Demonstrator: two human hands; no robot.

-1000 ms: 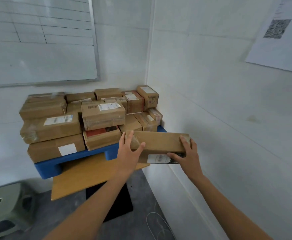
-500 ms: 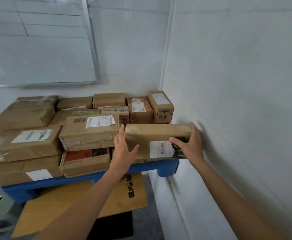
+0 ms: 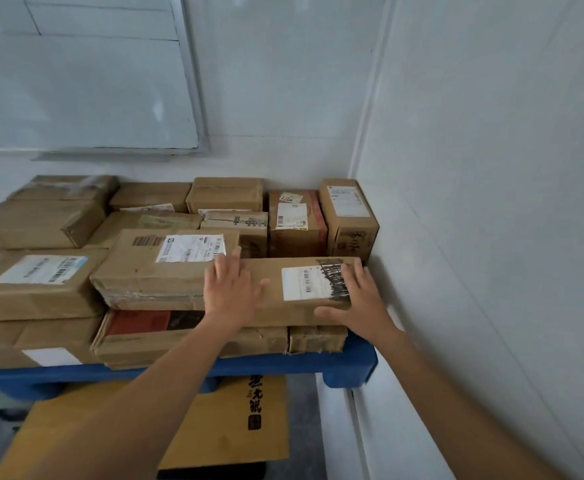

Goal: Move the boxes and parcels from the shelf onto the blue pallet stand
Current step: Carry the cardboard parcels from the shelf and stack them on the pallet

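Both hands flat, fingers straight — left hand (image 3: 229, 292) and right hand (image 3: 359, 301) press on the long box (image 3: 273, 289), grasping nothing; it sits atop the front-right stack on the blue pallet stand (image 3: 283, 362). Risk: its front edge seems to overhang the smaller boxes (image 3: 316, 337) beneath — could tip off on release. Labels: barcode sticker with black scribble legible, other text unreadable.

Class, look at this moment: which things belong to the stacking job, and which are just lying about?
Part of the job: long box, left hand, right hand, stacked parcels, blue pallet stand.

Just lying about: whiteboard, flat yellow cardboard below the stand.
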